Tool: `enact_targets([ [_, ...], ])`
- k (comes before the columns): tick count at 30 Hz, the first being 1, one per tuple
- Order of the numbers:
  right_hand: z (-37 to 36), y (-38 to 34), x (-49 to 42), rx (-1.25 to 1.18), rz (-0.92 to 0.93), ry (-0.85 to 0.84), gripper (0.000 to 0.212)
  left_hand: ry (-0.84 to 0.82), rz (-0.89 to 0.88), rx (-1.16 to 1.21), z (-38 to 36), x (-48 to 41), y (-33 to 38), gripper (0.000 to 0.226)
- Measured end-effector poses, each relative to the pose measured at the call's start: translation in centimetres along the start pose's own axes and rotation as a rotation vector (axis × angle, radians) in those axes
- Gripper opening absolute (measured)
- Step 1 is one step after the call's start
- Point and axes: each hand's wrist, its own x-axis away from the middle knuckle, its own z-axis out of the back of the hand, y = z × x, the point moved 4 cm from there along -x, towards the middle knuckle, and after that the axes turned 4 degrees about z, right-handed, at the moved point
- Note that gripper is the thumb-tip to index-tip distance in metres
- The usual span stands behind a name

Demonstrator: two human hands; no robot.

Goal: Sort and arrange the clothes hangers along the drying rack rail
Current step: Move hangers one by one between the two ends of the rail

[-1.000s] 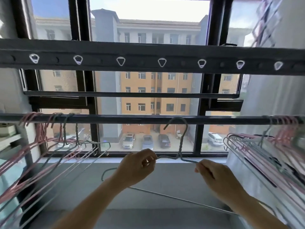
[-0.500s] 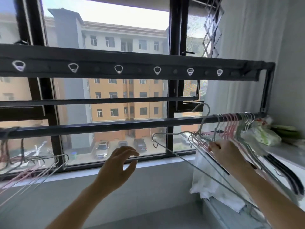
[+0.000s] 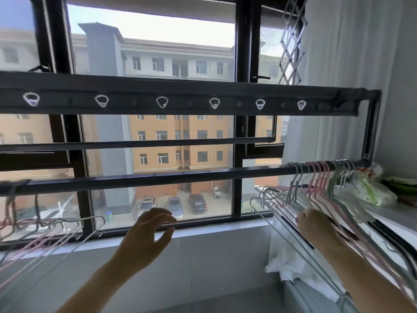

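Hooking the grey hanger (image 3: 295, 177) onto the rail (image 3: 180, 177) beside the right bunch (image 3: 322, 177).
It hung mid-rail a second ago; now it sits at the bunch's left edge. The right hand (image 3: 313, 227) curls round its shoulder, while the left hand (image 3: 151, 231) has let go and hovers spread. The left bunch (image 3: 45, 231) likely still awaits sorting.
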Motion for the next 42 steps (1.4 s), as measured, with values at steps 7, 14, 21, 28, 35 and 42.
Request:
enact_targets([
  [7,1.1,-2.4,2.7,0.458,0.199,0.239,0.04,-0.017,0.107,-0.076,0.4,0.7,-1.9,0.016],
  [14,-3.9,-8.3,4.3,0.491,0.424,0.204,0.047,0.045,0.336,-0.39,5.1,3.0,-5.9,0.029],
  [21,-9.3,-13.4,7.0,0.424,0.596,0.1,0.05,0.195,0.591,-0.943,13.4,6.6,-10.0,0.045],
  [28,-12.0,-15.6,8.7,0.353,0.641,0.034,0.056,0.034,0.732,-0.834,14.5,8.5,-13.6,0.04],
  [35,-12.7,-14.9,8.8,0.333,0.619,-0.039,0.052,0.126,0.658,-0.8,15.6,4.7,-14.4,0.039],
  [42,-11.7,-13.6,9.3,0.305,0.589,-0.052,0.047,-0.076,0.667,-0.633,12.1,1.8,-15.6,0.031],
])
